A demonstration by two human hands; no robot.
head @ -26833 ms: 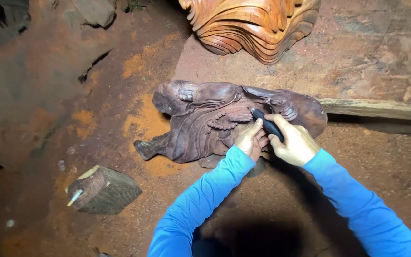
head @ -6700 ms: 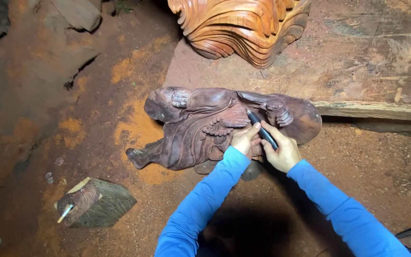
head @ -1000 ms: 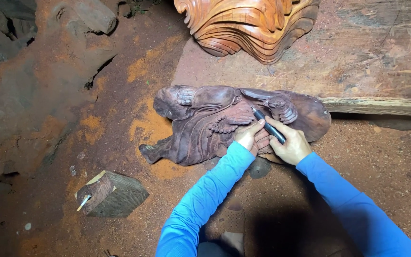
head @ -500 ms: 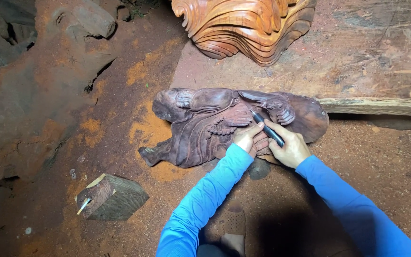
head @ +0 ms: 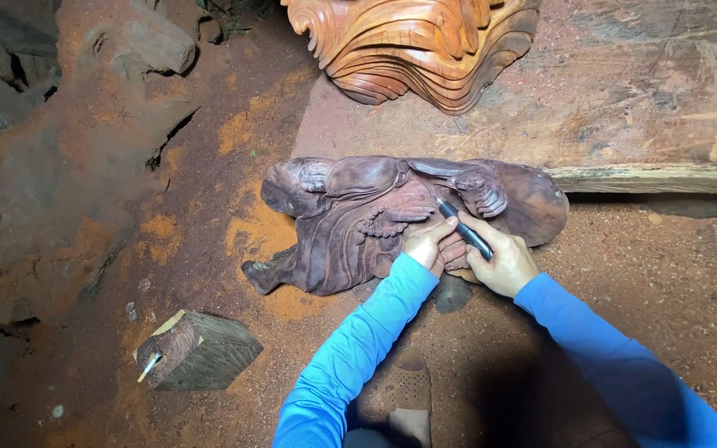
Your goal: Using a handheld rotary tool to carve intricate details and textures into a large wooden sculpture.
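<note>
dark matt wood carving (head: pixel 358 224); glossy, perhaps plastic tool (head: pixel 464 231)

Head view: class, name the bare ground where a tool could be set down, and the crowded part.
Free: sawdust ground between the dark carved wooden figure and the small wood block; also right of the right hand, below the plank edge. Crowded: around both hands and the left hand.

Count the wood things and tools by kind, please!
Dark carvings: 1
Light carvings: 1
Wood blocks: 1
Planks: 1
Hand tools, gripped by the right hand while the left hand steadies the carving: 1
Total: 5
</note>
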